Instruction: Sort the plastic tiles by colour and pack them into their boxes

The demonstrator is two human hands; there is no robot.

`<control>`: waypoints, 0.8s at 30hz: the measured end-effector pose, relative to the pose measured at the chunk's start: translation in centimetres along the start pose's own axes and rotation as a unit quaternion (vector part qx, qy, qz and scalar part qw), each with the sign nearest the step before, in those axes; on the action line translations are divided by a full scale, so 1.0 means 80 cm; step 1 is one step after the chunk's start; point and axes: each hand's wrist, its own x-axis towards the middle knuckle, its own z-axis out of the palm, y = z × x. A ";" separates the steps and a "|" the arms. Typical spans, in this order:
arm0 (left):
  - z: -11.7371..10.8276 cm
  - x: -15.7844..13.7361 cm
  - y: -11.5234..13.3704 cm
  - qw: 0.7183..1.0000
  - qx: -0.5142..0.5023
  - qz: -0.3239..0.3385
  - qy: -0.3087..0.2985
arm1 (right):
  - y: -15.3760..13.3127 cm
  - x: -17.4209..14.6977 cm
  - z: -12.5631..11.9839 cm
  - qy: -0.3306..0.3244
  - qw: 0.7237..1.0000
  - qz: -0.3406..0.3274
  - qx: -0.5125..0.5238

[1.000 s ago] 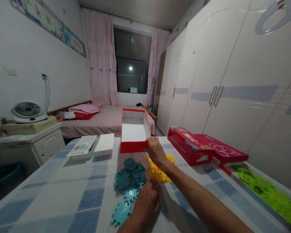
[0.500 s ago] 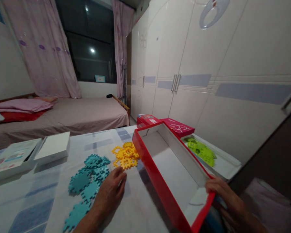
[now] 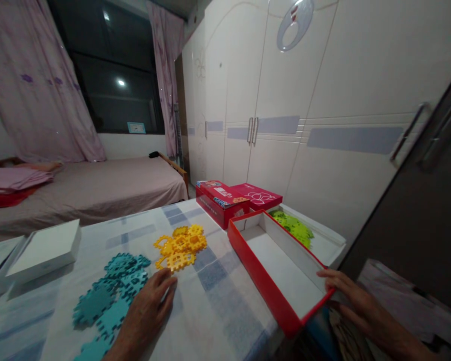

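My right hand [image 3: 355,296] grips the near right corner of a shallow red box [image 3: 265,281], fingers over its rim. The box is white inside, holds nothing and faces up at the table's right side. My left hand [image 3: 150,303] rests low over the tablecloth, fingers loosely bent and thumb apart, with nothing seen in it. Its fingertips lie at the near edge of a pile of yellow interlocking plastic pieces [image 3: 182,243]; whether they touch is unclear. Beside that hand, to the left, spread teal interlocking pieces [image 3: 97,303], partly covered by my forearm.
Behind the red box stand a printed red box [image 3: 221,203] and a flat red box [image 3: 263,196]. A white tray [image 3: 328,245] holds lime-green pieces [image 3: 295,228]. At left sits a white box [image 3: 47,250]. A bed [image 3: 116,183] and wardrobe [image 3: 278,95] lie beyond.
The open red box has moved right and lower, uncovering the printed red box behind it. My right hand has kept hold of it. The view has turned right; my left hand stays by the yellow pieces.
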 end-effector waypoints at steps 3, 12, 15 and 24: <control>0.003 -0.002 -0.003 1.000 0.002 0.001 -0.004 | -0.005 0.017 -0.016 0.000 0.999 -0.006 -0.051; 0.004 -0.001 -0.005 1.000 0.010 0.021 0.016 | -0.083 0.031 0.015 0.040 0.983 -0.025 -0.179; 0.003 0.000 -0.004 1.000 0.010 0.023 0.015 | -0.079 0.034 0.037 0.107 0.979 -0.043 -0.171; 0.005 -0.002 -0.006 1.000 0.015 0.017 0.009 | -0.070 0.027 0.054 0.181 0.973 -0.056 -0.134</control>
